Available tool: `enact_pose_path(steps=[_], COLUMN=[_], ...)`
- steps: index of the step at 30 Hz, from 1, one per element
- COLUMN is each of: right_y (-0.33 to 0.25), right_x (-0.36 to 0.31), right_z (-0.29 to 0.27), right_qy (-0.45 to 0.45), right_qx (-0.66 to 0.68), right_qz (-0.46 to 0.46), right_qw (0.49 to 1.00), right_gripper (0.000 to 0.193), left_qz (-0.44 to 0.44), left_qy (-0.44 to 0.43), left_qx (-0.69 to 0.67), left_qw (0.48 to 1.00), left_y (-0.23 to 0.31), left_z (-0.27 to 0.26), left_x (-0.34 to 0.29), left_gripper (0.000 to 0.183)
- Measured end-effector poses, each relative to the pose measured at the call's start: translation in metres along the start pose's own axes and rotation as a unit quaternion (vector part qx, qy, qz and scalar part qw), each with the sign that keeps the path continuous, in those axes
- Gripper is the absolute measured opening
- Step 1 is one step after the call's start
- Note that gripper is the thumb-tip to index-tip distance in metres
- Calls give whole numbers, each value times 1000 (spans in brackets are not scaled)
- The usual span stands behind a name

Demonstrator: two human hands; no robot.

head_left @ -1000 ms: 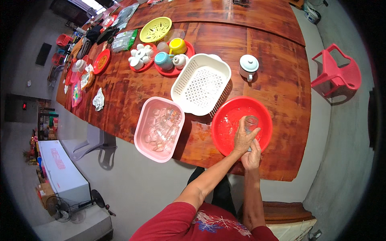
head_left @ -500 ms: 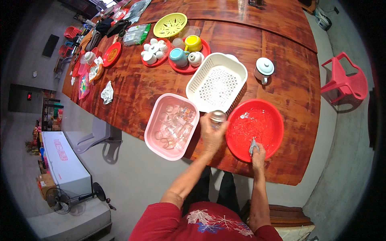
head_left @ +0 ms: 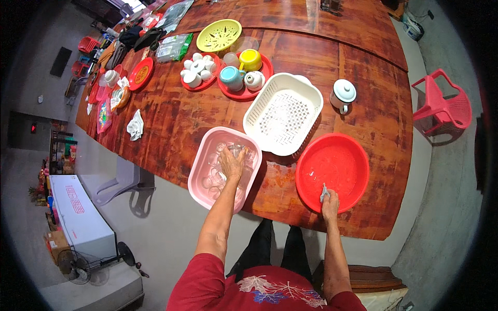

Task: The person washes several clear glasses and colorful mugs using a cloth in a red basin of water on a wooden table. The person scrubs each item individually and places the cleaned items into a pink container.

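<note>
Glasses [head_left: 214,180] under palm-down left hand [head_left: 231,165], its grip unclear, right hand [head_left: 330,203] pinching grey cloth [head_left: 324,192] over red basin [head_left: 359,155]

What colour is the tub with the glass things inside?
The tub is pale pink, best seen in the head view.

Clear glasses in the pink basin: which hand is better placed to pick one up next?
Probably the left hand: it is inside the pink basin, among the clear glasses. The right hand is farther off, at the red basin, holding a grey cloth.
</note>
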State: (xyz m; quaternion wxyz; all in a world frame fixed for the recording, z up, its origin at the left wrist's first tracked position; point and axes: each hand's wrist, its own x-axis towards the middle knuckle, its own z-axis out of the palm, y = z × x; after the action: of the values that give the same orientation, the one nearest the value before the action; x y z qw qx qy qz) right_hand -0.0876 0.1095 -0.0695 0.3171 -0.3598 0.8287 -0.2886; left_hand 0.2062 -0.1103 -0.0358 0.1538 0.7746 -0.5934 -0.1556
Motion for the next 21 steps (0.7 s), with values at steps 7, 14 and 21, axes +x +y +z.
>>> enact_pose_path(steps=[7,14,21], right_y=[-18,-14,-11], right_x=[-6,-6,-4], right_z=[-2,2,1], right_qy=[14,39,23], right_qx=[-15,-15,-45], right_qz=[-33,-34,-22], right_qw=[999,999,999], right_gripper=[26,25,27], left_qz=[12,40,53], left_qy=[13,38,26], left_qx=[54,47,46], left_qw=[998,997,997], left_y=[3,3,8], left_z=[5,9,4], left_x=[-3,-4,-11], left_gripper=[64,57,55])
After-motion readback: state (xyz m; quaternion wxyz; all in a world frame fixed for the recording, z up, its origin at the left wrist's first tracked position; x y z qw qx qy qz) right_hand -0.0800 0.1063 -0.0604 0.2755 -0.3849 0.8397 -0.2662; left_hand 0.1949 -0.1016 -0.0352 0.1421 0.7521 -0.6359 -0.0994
